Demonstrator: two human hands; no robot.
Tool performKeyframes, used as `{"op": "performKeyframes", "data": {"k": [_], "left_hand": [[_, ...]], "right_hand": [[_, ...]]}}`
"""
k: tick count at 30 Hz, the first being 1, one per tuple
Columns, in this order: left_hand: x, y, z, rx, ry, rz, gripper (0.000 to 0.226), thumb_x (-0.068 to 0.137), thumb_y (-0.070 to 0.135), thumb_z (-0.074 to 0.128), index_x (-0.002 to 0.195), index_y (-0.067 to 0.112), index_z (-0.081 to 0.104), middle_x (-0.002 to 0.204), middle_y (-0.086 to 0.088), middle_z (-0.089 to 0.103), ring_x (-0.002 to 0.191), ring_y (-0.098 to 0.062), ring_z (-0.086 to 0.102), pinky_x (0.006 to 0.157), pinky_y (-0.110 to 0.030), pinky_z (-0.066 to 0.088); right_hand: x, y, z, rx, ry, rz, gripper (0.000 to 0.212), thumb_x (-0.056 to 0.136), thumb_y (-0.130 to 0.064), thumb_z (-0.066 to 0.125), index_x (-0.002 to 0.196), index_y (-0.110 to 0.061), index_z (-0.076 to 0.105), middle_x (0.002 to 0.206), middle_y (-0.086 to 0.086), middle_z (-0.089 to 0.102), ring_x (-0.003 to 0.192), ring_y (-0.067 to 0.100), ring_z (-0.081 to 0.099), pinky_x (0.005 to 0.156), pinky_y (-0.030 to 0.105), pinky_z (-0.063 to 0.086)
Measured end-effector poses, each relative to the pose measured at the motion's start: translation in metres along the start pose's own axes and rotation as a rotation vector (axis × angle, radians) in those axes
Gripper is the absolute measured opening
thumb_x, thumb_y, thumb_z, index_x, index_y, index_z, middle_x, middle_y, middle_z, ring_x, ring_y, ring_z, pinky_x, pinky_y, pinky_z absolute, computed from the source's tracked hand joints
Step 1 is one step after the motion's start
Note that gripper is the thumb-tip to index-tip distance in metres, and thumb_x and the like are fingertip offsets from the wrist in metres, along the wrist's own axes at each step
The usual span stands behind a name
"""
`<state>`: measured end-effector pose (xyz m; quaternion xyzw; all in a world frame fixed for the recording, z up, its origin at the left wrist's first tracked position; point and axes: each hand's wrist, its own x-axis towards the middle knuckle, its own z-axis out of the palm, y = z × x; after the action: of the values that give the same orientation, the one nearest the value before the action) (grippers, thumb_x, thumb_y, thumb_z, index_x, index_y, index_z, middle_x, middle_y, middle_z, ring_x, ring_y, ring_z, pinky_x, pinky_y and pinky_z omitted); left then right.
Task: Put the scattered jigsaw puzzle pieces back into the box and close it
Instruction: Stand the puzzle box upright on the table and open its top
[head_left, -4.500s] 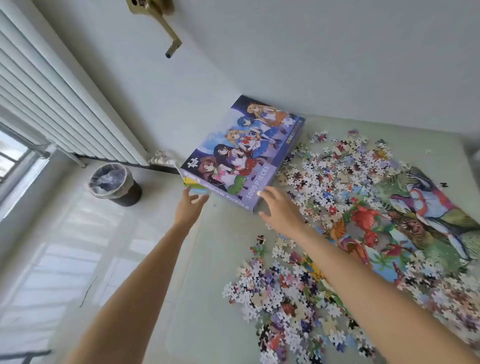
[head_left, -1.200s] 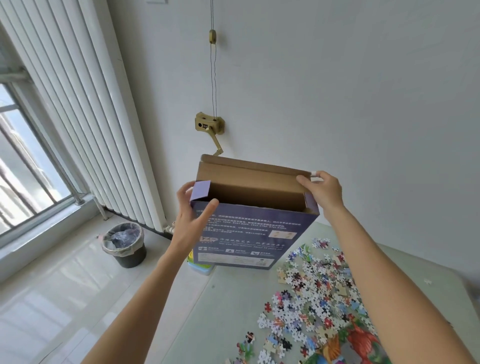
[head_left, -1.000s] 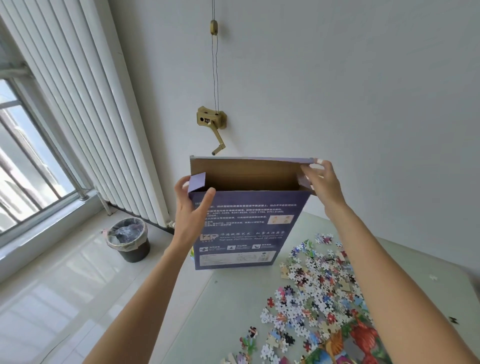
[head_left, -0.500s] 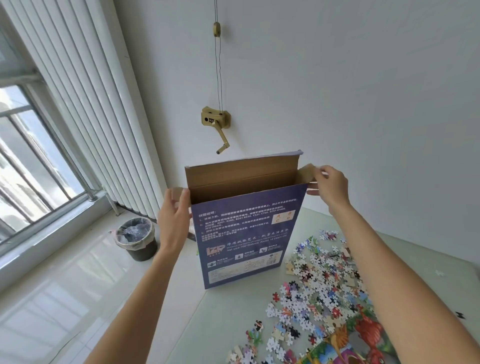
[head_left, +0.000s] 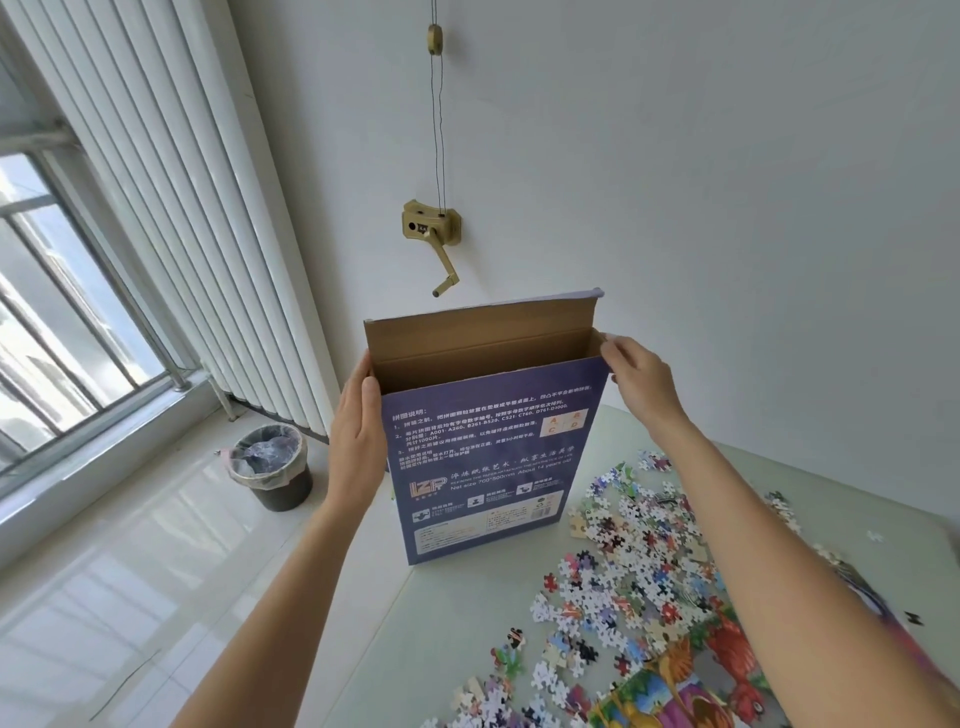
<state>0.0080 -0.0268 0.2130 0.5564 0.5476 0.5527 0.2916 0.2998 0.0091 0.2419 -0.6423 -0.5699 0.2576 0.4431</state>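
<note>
The purple puzzle box (head_left: 483, 467) stands upright on its short end at the table's near-left corner, printed back facing me. Its top is open, with the brown lid flap (head_left: 483, 327) raised behind the opening. My left hand (head_left: 356, 431) grips the box's left edge near the top. My right hand (head_left: 641, 382) pinches the small side flap at the top right corner. Scattered jigsaw pieces (head_left: 634, 561) lie on the table to the right of the box and toward me. A partly assembled colourful section (head_left: 691, 675) lies at the lower right.
The pale green table (head_left: 457, 613) ends just left of the box. A dark bin (head_left: 272, 467) with a plastic liner stands on the tiled floor to the left. A white radiator (head_left: 171, 208) and a window fill the left wall. A brass crank (head_left: 434, 239) hangs on the wall above the box.
The box went from lying face-up on the table to standing on end with its top opened. In the last second my left hand slid to the box's left edge.
</note>
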Motion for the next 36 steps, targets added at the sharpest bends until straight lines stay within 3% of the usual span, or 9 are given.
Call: {"op": "performKeyframes", "data": {"k": [4,7,9,13,18,22,26,30,36], "left_hand": [[-0.002,0.007,-0.001,-0.020,-0.003,-0.026,0.048,0.099,0.038,0.035,0.145,0.028,0.027,0.146,0.009,0.037,0.131,-0.003,0.035,0.112,-0.035,0.030],[-0.002,0.011,-0.006,0.017,0.028,-0.002,0.053,0.094,0.039,0.048,0.143,0.036,0.027,0.144,0.009,0.039,0.128,-0.004,0.038,0.105,-0.032,0.034],[-0.002,0.012,-0.009,0.049,0.041,0.018,0.058,0.090,0.037,0.055,0.141,0.039,0.027,0.138,0.006,0.045,0.123,-0.005,0.041,0.101,-0.031,0.035],[0.001,0.017,-0.010,0.116,0.078,0.078,0.065,0.087,0.031,0.063,0.141,0.036,0.026,0.144,0.004,0.036,0.129,-0.011,0.036,0.101,-0.030,0.033],[0.004,0.023,-0.011,0.052,0.114,0.073,0.071,0.084,0.029,0.066,0.142,0.032,0.025,0.148,0.004,0.026,0.122,-0.004,0.036,0.099,-0.026,0.036],[0.008,0.023,-0.012,-0.001,0.065,-0.005,0.078,0.083,0.030,0.068,0.144,0.033,0.020,0.150,0.003,0.027,0.118,-0.011,0.041,0.091,-0.027,0.041],[0.010,0.024,-0.012,-0.021,-0.009,-0.080,0.088,0.081,0.027,0.070,0.147,0.031,0.012,0.145,-0.003,0.038,0.114,-0.007,0.042,0.084,-0.022,0.040],[0.011,0.024,-0.014,-0.055,-0.013,-0.122,0.092,0.082,0.025,0.070,0.148,0.029,0.006,0.120,0.006,0.054,0.109,-0.003,0.046,0.086,-0.019,0.037],[0.014,0.025,-0.012,-0.011,-0.017,-0.114,0.088,0.082,0.025,0.070,0.148,0.029,0.012,0.151,0.000,0.027,0.112,-0.005,0.038,0.059,0.000,0.037]], "right_hand": [[-0.001,-0.005,0.001,-0.017,-0.005,-0.013,0.040,0.099,-0.032,0.037,0.135,-0.015,0.041,0.135,0.002,0.049,0.106,0.008,0.048,0.064,0.008,0.041],[-0.001,-0.009,-0.001,-0.133,-0.009,-0.080,0.045,0.098,-0.035,0.038,0.139,-0.017,0.036,0.141,0.003,0.043,0.123,0.017,0.045,0.084,0.024,0.046],[-0.002,-0.011,-0.002,-0.235,0.008,-0.132,0.045,0.098,-0.036,0.039,0.138,-0.017,0.036,0.142,0.004,0.041,0.125,0.018,0.043,0.086,0.026,0.042],[-0.002,-0.014,-0.006,-0.329,0.055,-0.181,0.041,0.097,-0.035,0.041,0.135,-0.017,0.040,0.143,0.005,0.039,0.126,0.020,0.040,0.086,0.025,0.040],[-0.003,-0.023,-0.010,-0.412,0.140,-0.217,0.038,0.097,-0.033,0.043,0.130,-0.016,0.047,0.141,0.006,0.042,0.128,0.025,0.038,0.102,0.043,0.037],[-0.006,-0.028,-0.012,-0.551,0.211,-0.396,0.031,0.095,-0.026,0.048,0.120,-0.010,0.056,0.131,0.008,0.053,0.123,0.025,0.044,0.102,0.038,0.033],[-0.001,-0.039,0.003,-0.673,0.045,-0.607,0.039,0.096,-0.034,0.039,0.126,-0.015,0.055,0.130,0.005,0.055,0.126,0.023,0.044,0.105,0.038,0.030],[0.014,-0.048,0.024,-0.821,-0.170,-0.488,0.050,0.098,-0.049,0.019,0.144,-0.030,0.029,0.150,-0.002,0.031,0.141,0.018,0.019,0.115,0.046,0.005],[0.027,-0.061,0.036,-0.923,-0.331,-0.355,0.055,0.097,-0.053,0.011,0.137,-0.030,0.042,0.144,-0.006,0.042,0.135,0.017,0.035,0.115,0.053,0.003]]}}
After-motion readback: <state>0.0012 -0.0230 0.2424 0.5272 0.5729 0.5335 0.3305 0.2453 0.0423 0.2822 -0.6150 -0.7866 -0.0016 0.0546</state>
